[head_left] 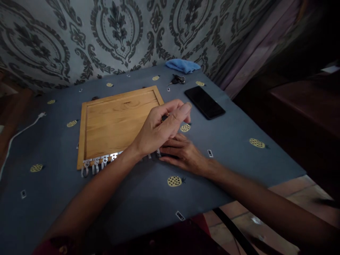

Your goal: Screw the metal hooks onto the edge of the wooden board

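A shallow wooden tray (114, 120) lies on a blue cloth with pineapple prints (239, 141). A row of several small metal hooks (98, 163) runs along the tray's near edge. My left hand (159, 127) hovers over the tray's near right corner, its fingers pinched on a small dark thing I cannot make out. My right hand (183, 154) lies low on the cloth under the left one, fingers stretched toward the tray's corner and touching its edge by the hooks.
A black phone (204, 102) lies face up to the right of the tray. Behind it are a bunch of keys (176, 80) and a folded blue cloth (183, 66). A white cable (18, 132) trails at the left. The table ends at right; a patterned wall stands behind.
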The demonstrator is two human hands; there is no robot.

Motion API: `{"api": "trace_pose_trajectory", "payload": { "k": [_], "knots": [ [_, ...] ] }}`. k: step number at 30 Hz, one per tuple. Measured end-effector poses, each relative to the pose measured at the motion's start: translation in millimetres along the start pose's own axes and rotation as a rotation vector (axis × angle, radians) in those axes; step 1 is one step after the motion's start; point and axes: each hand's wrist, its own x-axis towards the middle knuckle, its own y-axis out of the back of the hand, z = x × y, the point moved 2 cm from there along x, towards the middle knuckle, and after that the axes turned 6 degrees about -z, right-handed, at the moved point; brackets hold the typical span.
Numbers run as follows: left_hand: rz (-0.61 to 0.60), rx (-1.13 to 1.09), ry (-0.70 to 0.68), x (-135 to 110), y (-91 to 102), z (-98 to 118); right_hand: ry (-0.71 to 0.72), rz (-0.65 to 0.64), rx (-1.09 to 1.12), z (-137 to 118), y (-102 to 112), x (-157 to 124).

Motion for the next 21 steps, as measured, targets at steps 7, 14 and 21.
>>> {"api": "trace_pose_trajectory", "payload": {
  "k": [7, 14, 21],
  "knots": [
    [-0.154, -0.073, 0.031, 1, 2.8, -1, -0.008, 0.002, -0.025, -1, 0, 1],
    [0.026, -0.144, -0.044, -1, 8.9, 10, 0.013, -0.001, -0.009, 0, 1, 1],
    [0.064, -0.131, -0.058, -2, 10.2, 16, -0.001, -0.012, 0.014, 2, -1, -1]
  ]
}}
